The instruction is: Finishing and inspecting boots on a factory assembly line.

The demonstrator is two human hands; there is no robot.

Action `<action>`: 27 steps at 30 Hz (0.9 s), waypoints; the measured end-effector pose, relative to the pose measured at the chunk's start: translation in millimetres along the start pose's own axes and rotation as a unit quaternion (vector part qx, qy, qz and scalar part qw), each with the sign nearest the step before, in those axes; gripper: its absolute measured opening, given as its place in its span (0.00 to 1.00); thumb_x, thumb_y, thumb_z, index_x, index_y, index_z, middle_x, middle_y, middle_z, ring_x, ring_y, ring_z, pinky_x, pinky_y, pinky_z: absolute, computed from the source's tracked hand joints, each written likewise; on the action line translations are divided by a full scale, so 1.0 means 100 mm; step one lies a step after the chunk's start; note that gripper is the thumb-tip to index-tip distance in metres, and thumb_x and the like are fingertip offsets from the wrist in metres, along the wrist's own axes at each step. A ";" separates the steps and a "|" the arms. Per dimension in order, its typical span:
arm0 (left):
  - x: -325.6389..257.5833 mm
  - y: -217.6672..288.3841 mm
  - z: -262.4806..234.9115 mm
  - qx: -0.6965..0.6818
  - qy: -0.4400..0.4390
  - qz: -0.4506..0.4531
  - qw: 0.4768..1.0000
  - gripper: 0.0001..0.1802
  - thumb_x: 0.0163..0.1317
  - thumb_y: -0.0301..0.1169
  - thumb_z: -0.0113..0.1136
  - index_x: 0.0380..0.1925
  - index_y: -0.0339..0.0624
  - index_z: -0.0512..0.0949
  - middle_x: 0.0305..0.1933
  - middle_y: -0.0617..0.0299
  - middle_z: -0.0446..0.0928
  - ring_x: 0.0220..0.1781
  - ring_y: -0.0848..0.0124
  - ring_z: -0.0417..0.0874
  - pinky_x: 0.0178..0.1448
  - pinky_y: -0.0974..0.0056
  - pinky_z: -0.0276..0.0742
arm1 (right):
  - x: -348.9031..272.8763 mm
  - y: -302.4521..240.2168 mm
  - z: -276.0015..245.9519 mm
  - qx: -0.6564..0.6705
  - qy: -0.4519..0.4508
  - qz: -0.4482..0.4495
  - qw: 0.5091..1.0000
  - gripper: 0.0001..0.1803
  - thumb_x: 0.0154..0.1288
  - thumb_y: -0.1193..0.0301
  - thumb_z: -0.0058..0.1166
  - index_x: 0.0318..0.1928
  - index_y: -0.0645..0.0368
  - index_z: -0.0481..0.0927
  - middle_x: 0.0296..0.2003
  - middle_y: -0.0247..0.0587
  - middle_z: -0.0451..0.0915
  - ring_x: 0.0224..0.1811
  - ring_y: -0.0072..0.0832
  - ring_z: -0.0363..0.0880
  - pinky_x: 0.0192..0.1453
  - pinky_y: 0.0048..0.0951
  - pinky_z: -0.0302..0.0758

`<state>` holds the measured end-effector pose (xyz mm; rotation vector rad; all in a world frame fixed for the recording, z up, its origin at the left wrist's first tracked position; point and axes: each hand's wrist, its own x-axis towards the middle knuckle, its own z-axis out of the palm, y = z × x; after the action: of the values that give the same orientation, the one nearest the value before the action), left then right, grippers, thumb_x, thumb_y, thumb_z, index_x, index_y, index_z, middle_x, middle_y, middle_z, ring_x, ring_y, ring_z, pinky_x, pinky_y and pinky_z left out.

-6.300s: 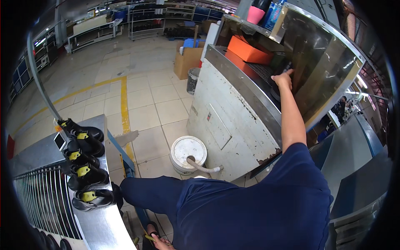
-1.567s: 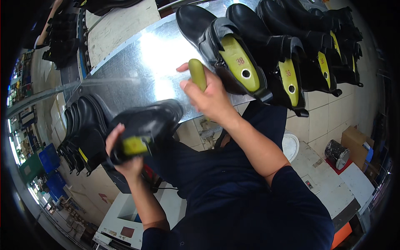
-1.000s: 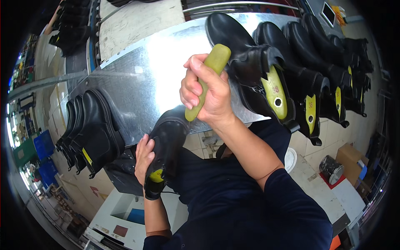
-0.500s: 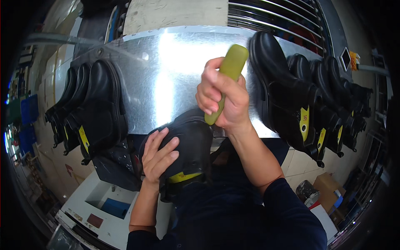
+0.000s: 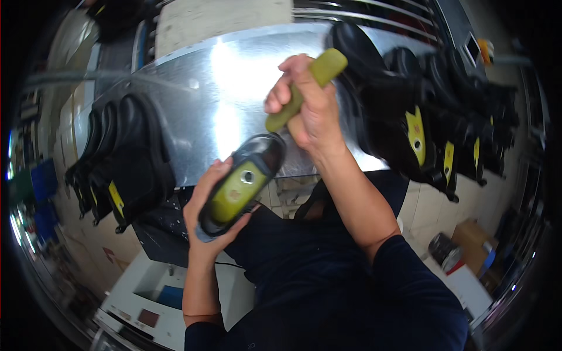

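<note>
Right hand: closed in a fist around a yellow-green tool handle, which runs from upper right to lower left; its lower end sits just above the toe of the held shoe. The working end of the tool cannot be made out.

Left hand: cupped under a black shoe, fingers wrapped round its heel end. Shoe held in the air over the near edge of the table, opening turned to the camera, olive-green insert with a round metal spot visible inside.

Table: shiny sheet-metal top, strong glare at centre.

Row of black boots, left: standing close together at the table's left edge, yellow tags showing.

Row of black boots, right: lined along the right side, yellow inserts visible.

Cardboard box: on the tiled floor, lower right.
</note>
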<state>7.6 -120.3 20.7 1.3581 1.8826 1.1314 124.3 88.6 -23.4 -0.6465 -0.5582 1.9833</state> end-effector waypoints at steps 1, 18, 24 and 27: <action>0.05 0.09 -0.03 0.061 -0.026 -0.012 0.998 0.46 0.42 0.29 0.85 0.64 0.33 0.76 0.65 0.48 0.81 0.66 0.55 0.83 0.73 0.55 0.73 | -0.01 -0.08 -0.11 -0.020 -0.020 0.020 0.999 0.18 0.78 0.54 0.57 0.41 0.57 0.74 0.20 0.31 0.68 0.19 0.24 0.70 0.30 0.32 0.73; -0.26 -0.15 0.07 -0.040 0.002 -0.095 0.995 0.40 0.47 0.34 0.84 0.60 0.31 0.76 0.55 0.54 0.85 0.55 0.65 0.86 0.62 0.63 0.79 | -0.13 -0.10 -0.34 0.137 -0.051 0.011 0.989 0.18 0.78 0.64 0.56 0.29 0.60 0.76 0.14 0.30 0.63 0.14 0.21 0.61 0.23 0.28 0.62; -0.38 -0.31 0.05 -0.018 -0.006 -0.084 0.996 0.39 0.51 0.34 0.81 0.62 0.31 0.76 0.58 0.53 0.84 0.57 0.63 0.86 0.64 0.61 0.77 | -0.15 -0.08 -0.19 0.120 -0.064 0.003 0.991 0.16 0.78 0.66 0.55 0.29 0.59 0.77 0.14 0.29 0.63 0.14 0.20 0.61 0.22 0.26 0.61; -0.31 -0.11 0.41 -0.041 0.057 -0.071 0.995 0.36 0.56 0.32 0.76 0.64 0.31 0.74 0.62 0.51 0.81 0.61 0.61 0.83 0.68 0.60 0.75 | -0.11 0.00 -0.15 0.097 -0.118 -0.049 0.987 0.14 0.76 0.68 0.58 0.30 0.59 0.78 0.15 0.29 0.65 0.15 0.18 0.61 0.22 0.24 0.60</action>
<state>45.8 -138.0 -10.0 1.1176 1.9563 1.2204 138.5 80.7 -32.9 -0.2609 -0.5203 2.0032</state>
